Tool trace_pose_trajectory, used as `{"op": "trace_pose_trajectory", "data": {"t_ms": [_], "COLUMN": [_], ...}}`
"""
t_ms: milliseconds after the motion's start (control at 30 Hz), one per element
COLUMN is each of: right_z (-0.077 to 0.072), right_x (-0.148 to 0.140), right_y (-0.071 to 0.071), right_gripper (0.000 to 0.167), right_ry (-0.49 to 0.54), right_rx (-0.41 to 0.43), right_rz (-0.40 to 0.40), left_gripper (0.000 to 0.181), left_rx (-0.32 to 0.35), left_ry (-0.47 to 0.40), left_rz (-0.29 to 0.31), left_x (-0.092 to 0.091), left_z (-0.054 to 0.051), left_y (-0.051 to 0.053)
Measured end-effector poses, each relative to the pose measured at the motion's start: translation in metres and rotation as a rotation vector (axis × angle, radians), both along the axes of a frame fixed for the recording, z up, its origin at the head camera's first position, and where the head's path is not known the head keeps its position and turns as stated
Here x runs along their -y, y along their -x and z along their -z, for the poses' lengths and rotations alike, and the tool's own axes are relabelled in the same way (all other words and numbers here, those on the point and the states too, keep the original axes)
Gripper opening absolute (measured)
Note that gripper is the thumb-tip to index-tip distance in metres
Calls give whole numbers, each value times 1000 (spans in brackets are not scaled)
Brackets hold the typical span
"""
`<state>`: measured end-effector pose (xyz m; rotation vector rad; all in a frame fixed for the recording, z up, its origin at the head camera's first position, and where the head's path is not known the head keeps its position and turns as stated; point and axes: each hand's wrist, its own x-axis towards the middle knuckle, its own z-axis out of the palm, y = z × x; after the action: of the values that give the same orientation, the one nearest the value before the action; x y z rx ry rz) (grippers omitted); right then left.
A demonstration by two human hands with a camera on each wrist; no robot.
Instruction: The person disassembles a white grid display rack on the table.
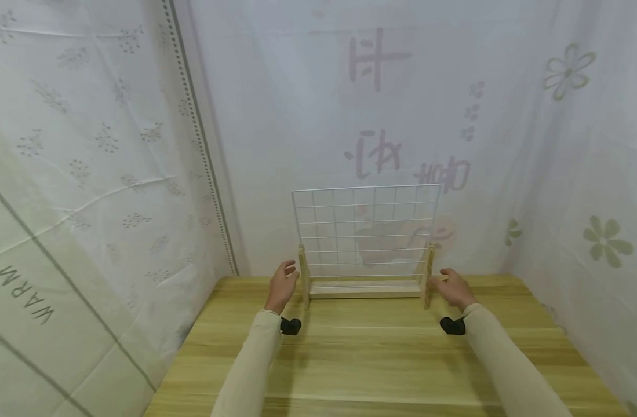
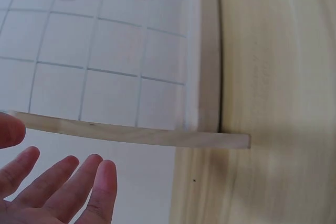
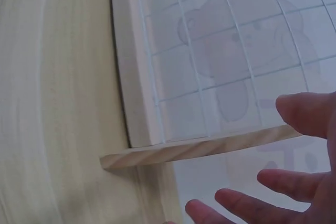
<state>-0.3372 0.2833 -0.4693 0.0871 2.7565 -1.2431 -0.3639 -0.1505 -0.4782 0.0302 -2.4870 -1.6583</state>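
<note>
A white wire grid [image 1: 370, 234] stands upright in a wooden base, whose crossbar [image 1: 365, 289] lies on the table between two side posts. Just outside the left post [image 1: 304, 278] is my left hand [image 1: 283, 286], its fingers spread and relaxed. In the left wrist view that hand [image 2: 63, 190] is beside the post [image 2: 131, 132], with a gap at the fingers. My right hand [image 1: 454, 288] is at the right post [image 1: 428, 277]. The right wrist view shows its thumb [image 3: 307, 114] at the post's [image 3: 199, 148] edge, fingers [image 3: 257, 205] spread; whether the thumb touches is unclear.
The wood-grain table [image 1: 365, 359] extends beneath the stand and both forearms. Behind it hangs a pale printed curtain [image 1: 276, 116], with more patterned cloth [image 1: 104, 174] along the left and cloth with flower prints [image 1: 584, 174] along the right. A black strap piece sits at each wrist.
</note>
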Motion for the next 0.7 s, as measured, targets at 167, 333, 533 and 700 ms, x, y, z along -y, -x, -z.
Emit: {"op": "trace_pose_trajectory", "data": {"t_ms": [167,333,533,700], "right_z": [-14,-26,-39,-45], "right_x": [-3,-3,1,5], "right_y": [3,10,19,22], "right_gripper": [70,69,65,63], "right_ry": [-50,-106,-122,-124], "right_rx": [-54,-96,-160,-158], "right_rz": [19,58,62,52], "left_gripper": [46,50,51,52], "left_rx": [3,12,-19,0], "left_ry": [-35,-14,13,10], "left_rz": [-6,14,6,1], "left_x": [-5,-12,-18,-18], "left_z": [-7,-14,-24,-28], "left_y": [8,17,26,29]}}
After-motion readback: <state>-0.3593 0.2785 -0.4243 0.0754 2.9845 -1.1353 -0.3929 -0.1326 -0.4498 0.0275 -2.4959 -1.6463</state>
